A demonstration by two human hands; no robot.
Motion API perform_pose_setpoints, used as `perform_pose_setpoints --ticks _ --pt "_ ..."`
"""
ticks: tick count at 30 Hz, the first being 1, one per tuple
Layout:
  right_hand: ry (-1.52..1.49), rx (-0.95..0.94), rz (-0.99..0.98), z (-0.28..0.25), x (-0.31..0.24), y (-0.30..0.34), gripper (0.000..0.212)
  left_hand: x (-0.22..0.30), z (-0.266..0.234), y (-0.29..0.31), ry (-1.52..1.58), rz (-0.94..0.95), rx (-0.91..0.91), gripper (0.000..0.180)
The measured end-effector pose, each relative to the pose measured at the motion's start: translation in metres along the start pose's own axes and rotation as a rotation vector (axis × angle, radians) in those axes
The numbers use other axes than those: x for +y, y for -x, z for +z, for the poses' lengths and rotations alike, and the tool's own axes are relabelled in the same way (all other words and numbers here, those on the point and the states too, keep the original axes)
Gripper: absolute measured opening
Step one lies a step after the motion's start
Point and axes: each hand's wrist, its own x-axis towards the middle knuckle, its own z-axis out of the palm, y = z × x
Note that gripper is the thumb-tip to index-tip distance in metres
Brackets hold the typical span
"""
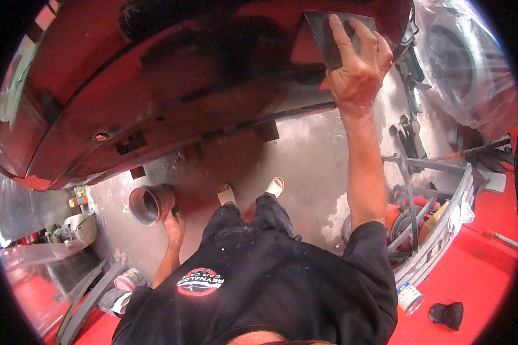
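My right hand [360, 66] is stretched forward, its fingers spread over a dark, thin sheet that looks like sandpaper [323, 41]. The sheet lies against the dark red car body panel [213, 69], near its right end. Low on the left, my left hand [175, 224] grips the side of a reddish bucket [166, 198]. The bucket is tilted, with its round mouth facing left and its inside dark. Something dark shows at my left fingers, too unclear to name. Below the panel's edge hangs a small dark tab [267, 131].
A grey metal frame [437, 241] stands at right, with coiled hose [394, 224] inside. Near it are a can [410, 299] and a black cap-like item [446, 315] on the red floor. Plastic sheeting [472, 69] covers something at upper right. Cans and metal bars [83, 302] lie at left.
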Motion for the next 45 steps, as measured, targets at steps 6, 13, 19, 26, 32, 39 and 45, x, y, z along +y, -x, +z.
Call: perform_pose_setpoints --ticks 6,13,19,26,32,39,45 --pt "0.022 -0.064 0.001 0.006 -0.009 0.036 0.072 0.005 -0.004 -0.008 0.014 0.069 -0.025 0.038" --pt "0.008 0.0 -0.01 0.041 -0.009 0.11 0.064 -0.036 0.013 -0.021 -0.023 0.074 -0.012 0.035" --pt "-0.039 -0.01 0.008 0.044 -0.013 0.129 0.06 -0.034 0.011 -0.027 -0.048 0.116 0.017 0.036" --pt "-0.076 -0.021 0.077 -0.007 -0.017 0.069 0.046 -0.003 0.019 -0.029 -0.051 0.064 -0.024 0.044" --pt "0.013 0.0 0.032 -0.008 -0.002 -0.006 0.055 0.047 0.015 -0.038 0.039 -0.033 -0.101 0.039" --pt "-0.039 -0.033 0.042 0.017 -0.025 0.069 0.062 0.039 0.021 -0.04 -0.084 0.137 0.025 0.037" --pt "-0.075 -0.061 0.041 0.031 -0.028 0.122 0.062 0.108 -0.019 -0.063 0.186 0.113 -0.061 0.037"
